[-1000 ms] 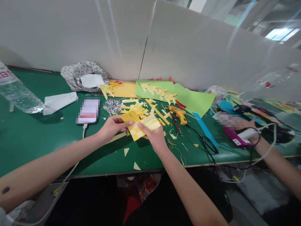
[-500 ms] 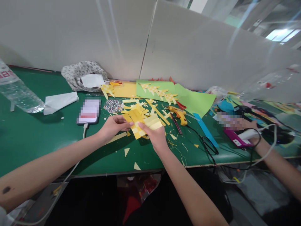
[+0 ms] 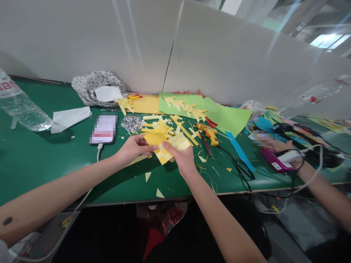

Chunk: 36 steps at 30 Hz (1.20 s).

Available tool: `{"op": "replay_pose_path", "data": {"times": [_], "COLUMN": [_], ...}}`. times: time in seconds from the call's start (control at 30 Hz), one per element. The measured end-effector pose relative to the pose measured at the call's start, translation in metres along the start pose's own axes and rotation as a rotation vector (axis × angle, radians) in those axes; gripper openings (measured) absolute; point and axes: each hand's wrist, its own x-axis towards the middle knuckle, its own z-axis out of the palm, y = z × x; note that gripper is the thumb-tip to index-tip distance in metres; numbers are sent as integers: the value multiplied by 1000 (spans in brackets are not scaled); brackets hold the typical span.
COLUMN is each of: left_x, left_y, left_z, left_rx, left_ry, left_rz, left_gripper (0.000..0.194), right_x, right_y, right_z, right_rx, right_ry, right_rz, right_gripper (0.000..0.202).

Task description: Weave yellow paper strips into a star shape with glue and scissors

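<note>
Between my hands, above the front half of the green table, is a piece of woven paper made of deep yellow and pale yellow strips with a checkered middle. My left hand pinches its left side, thumb on top and fingers partly hidden behind. From the right, my right hand grips the pale strips, its thumb pressing near the checkered part. Just behind the hands lies a heap of yellow paper scraps. Finished-looking checkered yellow paper fish rest on a green paper sheet farther back.
A yellow glue gun and a utility knife lie right of the scraps. Left are a charging phone, a water bottle and a cloth bag. At right, another person's hand is by a magenta power bank.
The deep yellow strips on the left have folded over toward the checkered middle under my left thumb. The woven paper has shifted slightly right and down.
</note>
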Motion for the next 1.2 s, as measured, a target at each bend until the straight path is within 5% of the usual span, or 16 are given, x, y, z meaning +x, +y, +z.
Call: {"op": "replay_pose_path", "data": {"times": [0.2, 1.2], "left_x": [-2, -2], "left_y": [4, 4], "left_z": [1, 2], "left_rx": [77, 29], "left_ry": [28, 35], "left_rz": [33, -25], "left_gripper": [29, 25], "right_x": [-1, -2], "right_y": [-1, -2], "right_z": [-1, -2], "right_rx": [-96, -118], "right_ry": [-100, -17], "right_rz": [46, 58], "right_gripper": [44, 27]}}
